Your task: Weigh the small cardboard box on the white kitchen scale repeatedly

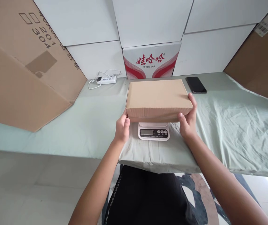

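- A closed cardboard mailer box is seen on the digital kitchen scale, overhanging it on both sides.
- The box is gripped at its near corners: left hand and right hand, fingers curled against the side walls.
- Placement judged done; release judged outstanding.
- Scale display: reading too small to tell.
- A smartphone and a power strip are noted well behind, on the green cloth.

Pale green cloth-covered table against stacked white boxes, light floor.
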A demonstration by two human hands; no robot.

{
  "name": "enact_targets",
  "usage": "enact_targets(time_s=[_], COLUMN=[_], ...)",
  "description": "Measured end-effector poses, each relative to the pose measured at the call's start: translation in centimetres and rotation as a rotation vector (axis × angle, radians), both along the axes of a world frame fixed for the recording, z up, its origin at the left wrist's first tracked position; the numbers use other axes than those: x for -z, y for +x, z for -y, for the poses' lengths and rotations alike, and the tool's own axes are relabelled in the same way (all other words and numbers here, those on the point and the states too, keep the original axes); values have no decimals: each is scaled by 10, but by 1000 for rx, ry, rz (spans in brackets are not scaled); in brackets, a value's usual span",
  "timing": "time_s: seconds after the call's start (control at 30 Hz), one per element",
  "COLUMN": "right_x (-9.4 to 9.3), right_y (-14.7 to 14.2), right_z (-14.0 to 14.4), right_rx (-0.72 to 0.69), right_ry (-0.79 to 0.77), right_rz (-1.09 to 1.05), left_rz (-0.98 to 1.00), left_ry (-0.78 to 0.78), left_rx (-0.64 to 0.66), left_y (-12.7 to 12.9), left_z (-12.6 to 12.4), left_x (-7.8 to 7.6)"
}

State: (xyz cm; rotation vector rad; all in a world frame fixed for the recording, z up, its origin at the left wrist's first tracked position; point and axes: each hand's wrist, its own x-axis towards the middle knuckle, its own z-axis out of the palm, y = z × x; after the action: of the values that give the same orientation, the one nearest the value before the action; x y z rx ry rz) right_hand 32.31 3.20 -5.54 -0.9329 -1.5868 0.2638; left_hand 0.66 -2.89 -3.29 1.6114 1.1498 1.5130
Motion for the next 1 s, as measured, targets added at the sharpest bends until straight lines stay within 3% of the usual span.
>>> enact_targets(time_s=[0.4, 0.57, 0.77, 0.87, 1.0], right_x=[-14, -16, -16, -27, -62], right_y=[-8, -10, -11, -11, -12], right_z=[14, 15, 15, 17, 8], right_rx=[55, 90, 38, 26, -33], right_ry=[-55, -23, -9, -16, 107], right_rz=[-59, -48, -72, -59, -32], left_rz=[31, 68, 69, 95, 128], left_ry=[-3, 0, -6, 2, 43], left_rx=[14, -55, 36, 59, 69], left_y=[2, 3, 4, 0, -11], left_z=[3, 4, 3, 0, -26], left_x=[-1, 0, -1, -11, -35])
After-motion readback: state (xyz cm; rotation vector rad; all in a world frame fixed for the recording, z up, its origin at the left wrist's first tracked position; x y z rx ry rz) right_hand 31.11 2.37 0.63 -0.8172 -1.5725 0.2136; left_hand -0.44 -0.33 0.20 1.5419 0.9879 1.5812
